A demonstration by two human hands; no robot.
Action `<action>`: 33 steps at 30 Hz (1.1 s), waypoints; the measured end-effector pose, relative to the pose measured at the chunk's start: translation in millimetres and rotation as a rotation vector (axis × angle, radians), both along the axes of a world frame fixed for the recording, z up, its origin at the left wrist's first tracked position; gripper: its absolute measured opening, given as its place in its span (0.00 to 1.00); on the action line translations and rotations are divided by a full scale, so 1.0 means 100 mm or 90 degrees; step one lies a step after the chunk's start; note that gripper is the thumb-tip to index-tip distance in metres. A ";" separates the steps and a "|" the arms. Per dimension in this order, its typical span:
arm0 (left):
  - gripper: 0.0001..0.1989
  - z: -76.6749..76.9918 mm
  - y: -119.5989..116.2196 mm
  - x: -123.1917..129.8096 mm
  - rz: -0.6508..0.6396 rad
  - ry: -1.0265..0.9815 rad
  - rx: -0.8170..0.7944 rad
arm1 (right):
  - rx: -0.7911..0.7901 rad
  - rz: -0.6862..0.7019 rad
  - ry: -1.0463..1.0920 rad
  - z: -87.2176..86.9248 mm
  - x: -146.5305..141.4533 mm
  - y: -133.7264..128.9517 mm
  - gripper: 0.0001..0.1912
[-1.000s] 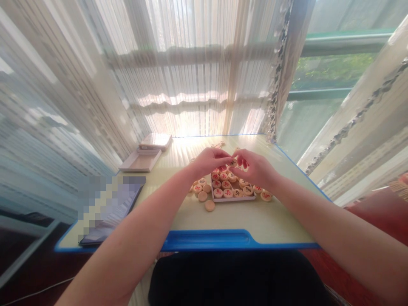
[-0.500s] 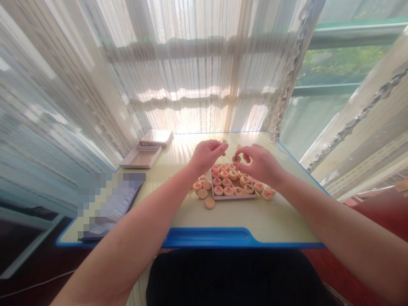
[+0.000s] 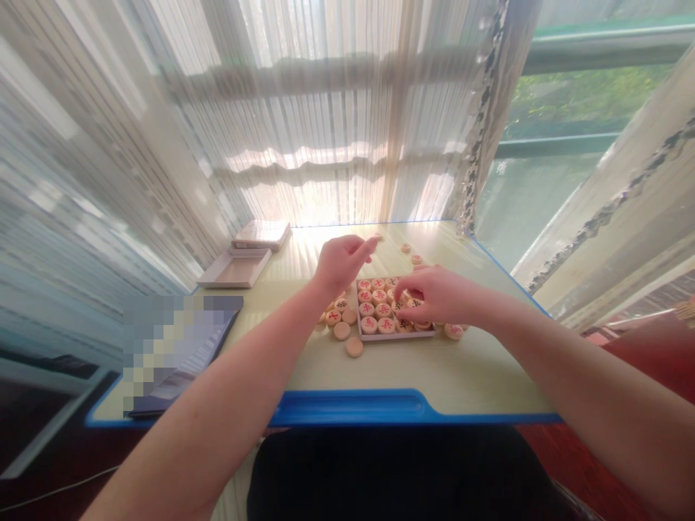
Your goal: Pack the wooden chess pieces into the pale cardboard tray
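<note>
A shallow box (image 3: 399,336) stands on the table, holding rows of round wooden Chinese chess pieces marked in red or black. My right hand (image 3: 428,293) is over its right half, thumb and forefinger closed around a black-marked Chinese chess piece (image 3: 398,305) at the level of the others. The hand hides part of the right-hand rows. Left of the box's far corner, my left hand (image 3: 343,264) is raised with thumb and fingers pinched together; what is in them, if anything, is hidden. Loose pieces (image 3: 342,331) lie below the left hand, some blank side up.
A red-marked piece (image 3: 454,331) lies right of the box, and a few more pieces (image 3: 406,247) sit toward the far edge. At the far left are an open box lid (image 3: 236,269) and a pale closed box (image 3: 262,234). A dark folder (image 3: 217,347) lies at the near left.
My right hand has come down and nearer with the black-marked piece, from beyond the box to among its rows. My left hand has shifted slightly left, still pinched.
</note>
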State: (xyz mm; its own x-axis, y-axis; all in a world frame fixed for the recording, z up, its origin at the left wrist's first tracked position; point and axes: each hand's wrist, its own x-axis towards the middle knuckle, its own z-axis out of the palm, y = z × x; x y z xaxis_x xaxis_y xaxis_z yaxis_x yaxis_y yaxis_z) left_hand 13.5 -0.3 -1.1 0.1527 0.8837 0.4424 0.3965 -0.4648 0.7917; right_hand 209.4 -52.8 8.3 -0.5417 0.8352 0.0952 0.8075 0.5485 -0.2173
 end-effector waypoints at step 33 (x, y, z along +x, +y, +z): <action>0.19 -0.09 0.07 -0.03 -0.006 0.176 0.084 | -0.052 -0.007 -0.038 0.06 -0.04 -0.09 0.10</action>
State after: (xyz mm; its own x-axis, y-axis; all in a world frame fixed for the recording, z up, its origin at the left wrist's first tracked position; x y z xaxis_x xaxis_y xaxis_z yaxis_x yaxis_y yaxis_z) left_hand 10.9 6.5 -10.3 0.2909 0.8191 0.4944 0.5834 -0.5614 0.5869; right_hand 205.7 -61.7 14.2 -0.5347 0.8450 -0.0055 0.8266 0.5216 -0.2114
